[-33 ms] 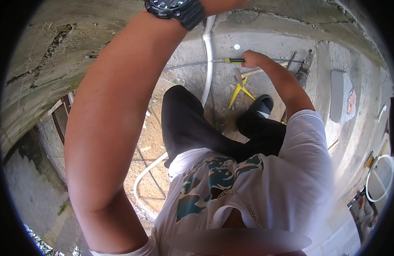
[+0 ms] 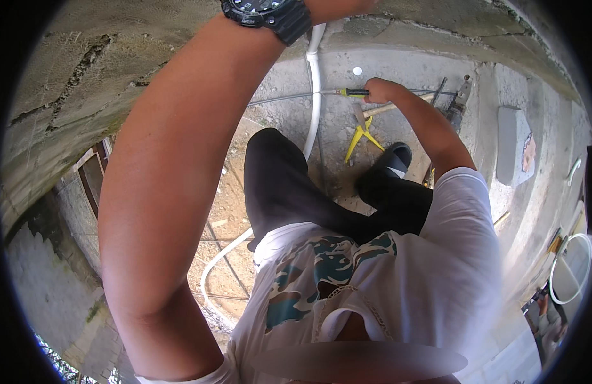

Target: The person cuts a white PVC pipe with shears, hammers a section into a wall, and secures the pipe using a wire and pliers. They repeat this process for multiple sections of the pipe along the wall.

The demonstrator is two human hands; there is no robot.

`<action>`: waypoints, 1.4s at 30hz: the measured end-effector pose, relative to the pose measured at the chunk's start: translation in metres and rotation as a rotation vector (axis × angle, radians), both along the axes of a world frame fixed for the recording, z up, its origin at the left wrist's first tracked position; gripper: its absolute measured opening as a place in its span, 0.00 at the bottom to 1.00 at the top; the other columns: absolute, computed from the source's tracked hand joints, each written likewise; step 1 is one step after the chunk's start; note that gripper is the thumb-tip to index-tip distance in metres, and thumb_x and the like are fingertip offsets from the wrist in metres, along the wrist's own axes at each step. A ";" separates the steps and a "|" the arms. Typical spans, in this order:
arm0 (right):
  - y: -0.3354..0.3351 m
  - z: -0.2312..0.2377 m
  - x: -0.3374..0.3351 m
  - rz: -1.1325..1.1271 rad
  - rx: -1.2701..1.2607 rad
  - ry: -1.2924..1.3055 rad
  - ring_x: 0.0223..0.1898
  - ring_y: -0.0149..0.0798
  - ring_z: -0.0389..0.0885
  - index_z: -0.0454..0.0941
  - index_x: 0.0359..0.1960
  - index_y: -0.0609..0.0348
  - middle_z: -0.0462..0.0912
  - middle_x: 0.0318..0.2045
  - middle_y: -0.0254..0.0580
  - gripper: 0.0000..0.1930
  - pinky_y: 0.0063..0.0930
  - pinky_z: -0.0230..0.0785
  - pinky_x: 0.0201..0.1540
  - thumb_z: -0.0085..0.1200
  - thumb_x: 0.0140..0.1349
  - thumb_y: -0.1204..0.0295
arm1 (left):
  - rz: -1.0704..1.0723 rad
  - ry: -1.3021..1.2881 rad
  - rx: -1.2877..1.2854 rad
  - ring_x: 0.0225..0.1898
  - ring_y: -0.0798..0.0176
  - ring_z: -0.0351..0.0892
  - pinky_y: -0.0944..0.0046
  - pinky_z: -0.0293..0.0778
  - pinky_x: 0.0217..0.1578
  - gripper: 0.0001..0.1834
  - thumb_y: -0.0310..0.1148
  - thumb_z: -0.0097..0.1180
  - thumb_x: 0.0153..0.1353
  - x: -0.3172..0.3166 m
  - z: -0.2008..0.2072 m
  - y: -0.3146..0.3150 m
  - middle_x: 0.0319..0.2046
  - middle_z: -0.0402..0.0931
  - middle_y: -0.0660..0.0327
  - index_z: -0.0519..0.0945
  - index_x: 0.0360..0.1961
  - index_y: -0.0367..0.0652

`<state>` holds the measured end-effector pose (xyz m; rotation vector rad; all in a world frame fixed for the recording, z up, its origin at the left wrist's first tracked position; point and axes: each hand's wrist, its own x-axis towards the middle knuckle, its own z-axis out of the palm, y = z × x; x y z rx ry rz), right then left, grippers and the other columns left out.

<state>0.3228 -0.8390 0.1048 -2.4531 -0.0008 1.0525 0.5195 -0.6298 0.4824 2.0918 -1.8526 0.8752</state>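
My left arm crosses the left side and reaches up to the top edge, a black wristwatch (image 2: pixel 260 13) on its wrist. Only a part of my left hand (image 2: pixel 339 8) shows there, its fingers cut off by the frame. Lower and to the right, my right hand (image 2: pixel 378 90) is closed around the black and yellow-green handle (image 2: pixel 355 93) of a slim tool like a screwdriver. Its metal end points left at an upright white pipe (image 2: pixel 314 83). Just below that hand lie a hammer (image 2: pixel 382 109) with a wooden handle and a yellow two-legged tool (image 2: pixel 362 137).
Rough concrete wall (image 2: pixel 424 25) rises at the top and left. A grey block (image 2: pixel 515 146) rests at the right, near a round white-rimmed container (image 2: pixel 571 269). A white hose (image 2: pixel 212 269) curves over soil and thin rods. My sandalled foot (image 2: pixel 396 159) stands below the tools.
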 end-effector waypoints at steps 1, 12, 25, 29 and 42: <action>-0.001 0.004 0.000 0.005 -0.010 0.026 0.41 0.57 0.86 0.86 0.40 0.65 0.86 0.36 0.60 0.19 0.46 0.75 0.47 0.65 0.60 0.59 | -0.011 0.001 -0.011 0.36 0.55 0.84 0.52 0.80 0.38 0.09 0.39 0.58 0.58 0.000 0.000 -0.001 0.28 0.81 0.62 0.83 0.27 0.48; 0.075 0.047 -0.111 0.020 -0.029 0.141 0.45 0.64 0.82 0.86 0.40 0.62 0.83 0.39 0.63 0.29 0.55 0.75 0.50 0.51 0.69 0.44 | -0.001 0.013 -0.014 0.36 0.55 0.83 0.51 0.79 0.38 0.09 0.39 0.59 0.58 0.002 0.000 -0.005 0.28 0.82 0.61 0.82 0.25 0.47; -0.063 0.084 -0.180 0.183 -0.393 -0.175 0.59 0.53 0.73 0.84 0.50 0.54 0.76 0.49 0.54 0.20 0.50 0.65 0.63 0.57 0.67 0.53 | 0.031 -0.036 -0.041 0.34 0.54 0.83 0.52 0.80 0.35 0.12 0.40 0.62 0.58 -0.004 0.007 -0.009 0.25 0.80 0.61 0.81 0.21 0.48; -0.059 0.063 -0.156 0.196 -0.323 -0.327 0.56 0.51 0.75 0.82 0.48 0.56 0.78 0.46 0.50 0.18 0.49 0.67 0.59 0.59 0.65 0.57 | 0.010 -0.035 -0.046 0.32 0.55 0.82 0.53 0.79 0.33 0.12 0.41 0.63 0.57 -0.002 0.006 -0.006 0.24 0.79 0.62 0.81 0.21 0.49; 0.118 -0.002 0.037 0.029 -0.209 -0.445 0.60 0.42 0.73 0.86 0.46 0.53 0.83 0.48 0.34 0.13 0.46 0.67 0.62 0.63 0.62 0.64 | 0.057 -0.086 -0.022 0.32 0.57 0.81 0.54 0.79 0.34 0.11 0.41 0.65 0.55 -0.006 0.009 -0.005 0.24 0.78 0.63 0.80 0.20 0.50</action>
